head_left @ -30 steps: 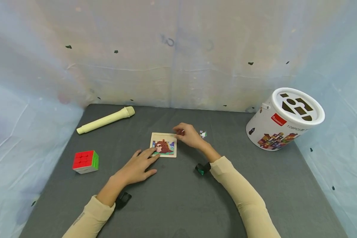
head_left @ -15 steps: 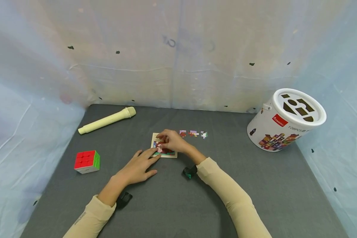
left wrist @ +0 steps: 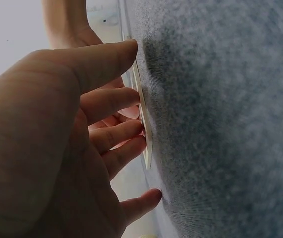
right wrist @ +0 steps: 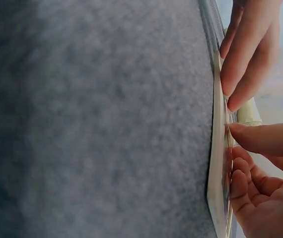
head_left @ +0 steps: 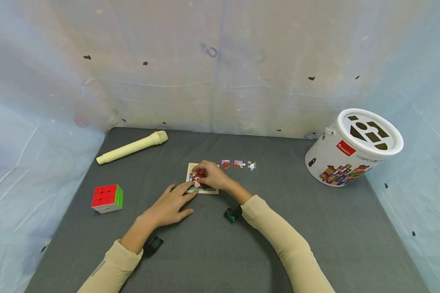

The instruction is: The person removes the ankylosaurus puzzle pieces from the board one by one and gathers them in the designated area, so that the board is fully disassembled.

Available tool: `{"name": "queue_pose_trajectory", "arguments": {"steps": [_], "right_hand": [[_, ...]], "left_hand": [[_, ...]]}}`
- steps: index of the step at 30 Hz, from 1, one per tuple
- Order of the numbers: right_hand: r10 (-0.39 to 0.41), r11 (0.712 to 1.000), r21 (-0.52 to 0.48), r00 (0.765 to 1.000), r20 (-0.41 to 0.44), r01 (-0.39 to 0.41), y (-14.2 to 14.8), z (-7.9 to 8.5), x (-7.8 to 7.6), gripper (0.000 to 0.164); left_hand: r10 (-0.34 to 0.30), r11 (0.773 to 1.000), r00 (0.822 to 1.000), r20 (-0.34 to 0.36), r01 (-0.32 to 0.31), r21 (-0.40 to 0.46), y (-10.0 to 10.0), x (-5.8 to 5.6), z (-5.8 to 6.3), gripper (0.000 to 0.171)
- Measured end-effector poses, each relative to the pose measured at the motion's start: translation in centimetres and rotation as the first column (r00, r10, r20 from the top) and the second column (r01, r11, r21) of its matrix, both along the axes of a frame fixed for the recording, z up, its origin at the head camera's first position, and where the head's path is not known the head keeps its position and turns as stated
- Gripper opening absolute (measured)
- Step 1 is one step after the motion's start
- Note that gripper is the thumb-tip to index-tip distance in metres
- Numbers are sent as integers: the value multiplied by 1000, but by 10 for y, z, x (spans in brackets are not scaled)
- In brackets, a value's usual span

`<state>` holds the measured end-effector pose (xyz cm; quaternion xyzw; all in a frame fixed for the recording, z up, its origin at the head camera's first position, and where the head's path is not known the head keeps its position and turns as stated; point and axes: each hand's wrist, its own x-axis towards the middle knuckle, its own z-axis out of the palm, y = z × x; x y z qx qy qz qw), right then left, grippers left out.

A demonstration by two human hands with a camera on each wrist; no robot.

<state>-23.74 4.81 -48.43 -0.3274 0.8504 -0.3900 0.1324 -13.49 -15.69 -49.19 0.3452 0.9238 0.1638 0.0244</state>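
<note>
One puzzle (head_left: 206, 188) lies flat, green side nearest.

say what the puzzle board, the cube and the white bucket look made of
Puzzle board: probably wood, matte; its bare edge is pale and plain.
Cube: likely plastic, smooth, with evenly coloured red and green faces.
White bucket: smooth and printed, plastic or card, unclear; its lid looks like moulded plastic with cut-out shapes.

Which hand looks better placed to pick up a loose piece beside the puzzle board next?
Probably the right hand: it is over the puzzle board, close to the three loose pieces lying to its right. The left hand is farther off, touching the board near its near-left corner.
</note>
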Motion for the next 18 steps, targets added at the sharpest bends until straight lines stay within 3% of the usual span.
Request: {"name": "queue_pose_trajectory", "arguments": {"steps": [18], "right_hand": [[25,999,35,1000,12,-25,-1,3,-2,28]], "left_hand": [[-4,1000,1000,-26,4,-18,0,1,2,62]]}}
